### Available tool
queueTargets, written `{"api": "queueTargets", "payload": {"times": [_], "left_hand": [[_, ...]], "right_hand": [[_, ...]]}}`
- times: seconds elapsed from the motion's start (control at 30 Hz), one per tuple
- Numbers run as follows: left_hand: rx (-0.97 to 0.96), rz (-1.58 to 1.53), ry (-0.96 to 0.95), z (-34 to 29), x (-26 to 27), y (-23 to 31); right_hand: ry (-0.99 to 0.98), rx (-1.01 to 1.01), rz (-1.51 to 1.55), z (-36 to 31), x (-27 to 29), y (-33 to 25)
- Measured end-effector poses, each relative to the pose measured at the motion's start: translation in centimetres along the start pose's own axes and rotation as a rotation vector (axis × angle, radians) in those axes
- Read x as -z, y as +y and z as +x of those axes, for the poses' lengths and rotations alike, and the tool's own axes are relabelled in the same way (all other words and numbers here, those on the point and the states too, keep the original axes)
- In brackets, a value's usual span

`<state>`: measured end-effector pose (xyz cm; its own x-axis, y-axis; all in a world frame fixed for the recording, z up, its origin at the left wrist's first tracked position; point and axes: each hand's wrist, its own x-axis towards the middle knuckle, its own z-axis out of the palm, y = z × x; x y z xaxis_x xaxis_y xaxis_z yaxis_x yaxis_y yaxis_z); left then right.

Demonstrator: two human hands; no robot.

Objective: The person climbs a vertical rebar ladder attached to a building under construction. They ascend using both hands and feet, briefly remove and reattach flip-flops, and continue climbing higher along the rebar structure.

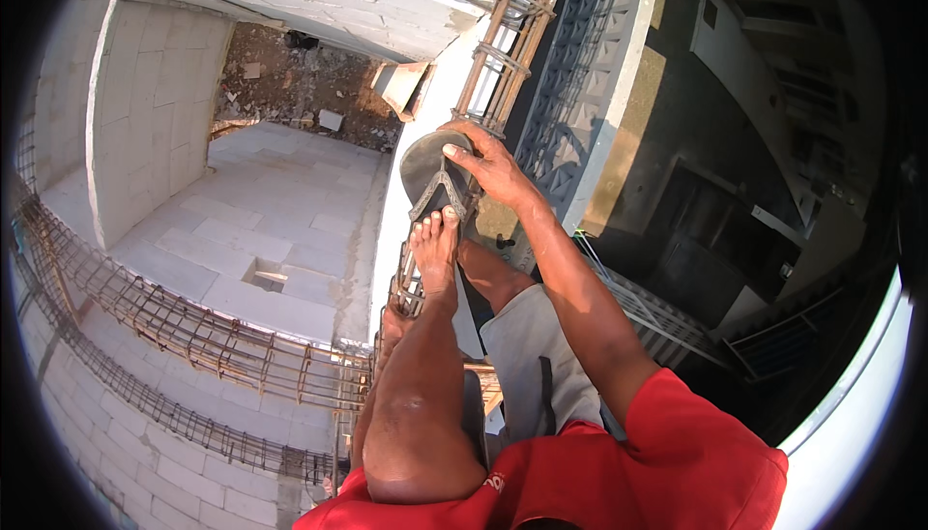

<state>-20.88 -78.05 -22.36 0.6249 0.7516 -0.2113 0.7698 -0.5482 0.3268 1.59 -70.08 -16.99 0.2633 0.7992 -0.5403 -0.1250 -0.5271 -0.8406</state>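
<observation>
My right hand [488,164] grips the toe end of a dark flip-flop [422,164], thumb on top of the sole and fingers around its far edge. Its V-shaped strap [442,185] opens toward my bare left foot [434,240]. The toes lie at the strap's opening, with the heel end hidden under the foot. My left leg [416,385] is bent upright, and the right leg [498,279] passes behind it. Beside the left shin, my left hand [392,327] shows only in part, close to rebar; its fingers are mostly hidden.
I sit high on a wall top with tied rebar [503,46] running along it. Far below on the left is a pale block floor [271,191]. A dark drop with a yard [667,124] lies on the right. Rebar cages [213,341] cross the lower left.
</observation>
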Motion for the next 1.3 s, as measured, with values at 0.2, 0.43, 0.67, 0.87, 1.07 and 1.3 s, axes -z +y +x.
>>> {"api": "queueTargets", "payload": {"times": [0.2,0.43,0.67,0.87,1.07,1.3], "left_hand": [[-0.007,0.068,-0.116,-0.7,-0.6,-0.4],[0.027,0.126,-0.156,-0.8,-1.2,-0.4],[-0.038,-0.009,-0.045,-1.8,-1.3,-0.8],[0.009,0.041,-0.109,-1.0,-1.6,-0.3],[0.034,0.020,-0.169,-0.1,-1.7,-0.6],[-0.030,0.085,-0.174,1.0,-2.2,-1.1]], "right_hand": [[-0.036,-0.033,0.025,-0.6,-0.8,-0.9],[0.189,-0.282,-0.002,-1.1,-2.1,2.7],[-0.192,-0.415,0.260,-0.3,-1.1,1.0],[-0.062,-0.353,0.272,0.0,-0.8,3.4],[0.041,-0.499,0.388,-1.3,-2.3,3.1],[0.121,-0.259,-0.105,-1.2,-0.5,5.0]]}}
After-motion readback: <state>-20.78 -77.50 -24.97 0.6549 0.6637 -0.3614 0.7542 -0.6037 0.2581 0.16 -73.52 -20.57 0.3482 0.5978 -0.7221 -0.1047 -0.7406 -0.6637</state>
